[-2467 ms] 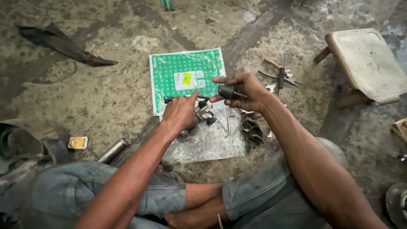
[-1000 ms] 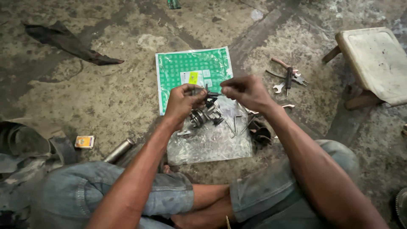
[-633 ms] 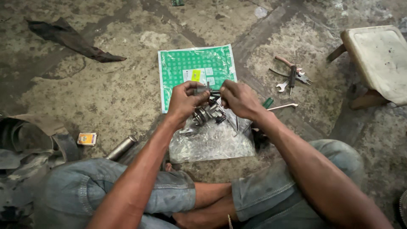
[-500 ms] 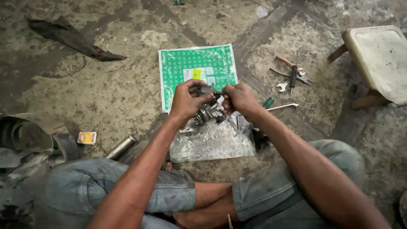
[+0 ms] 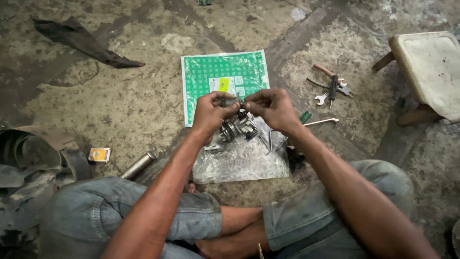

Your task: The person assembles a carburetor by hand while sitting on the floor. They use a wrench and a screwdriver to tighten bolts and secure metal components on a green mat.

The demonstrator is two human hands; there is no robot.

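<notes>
- Person sits cross-legged on the concrete floor, jeans-clad knees nearest the camera, both forearms reaching forward.
- Just short of the hands: a clear plastic sheet spread on the floor, with a cluster of metal gear parts on its far edge, directly under the hands.
- Left hand: fingers pinched together on a small dark metal part, held above the cluster.
- Right hand: fingertips closed on the same part from the opposite side. Hands nearly touching; part lies between them, long axis roughly left-to-right. Neither hand clearly nearer.
- Just beyond the hands: a green packet, flat.
- Right of the grip: an angled rod, then pliers and spanners, then a wooden stool.
- Left of the grip: a metal tube, a small box; far left, a dark rag.
</notes>
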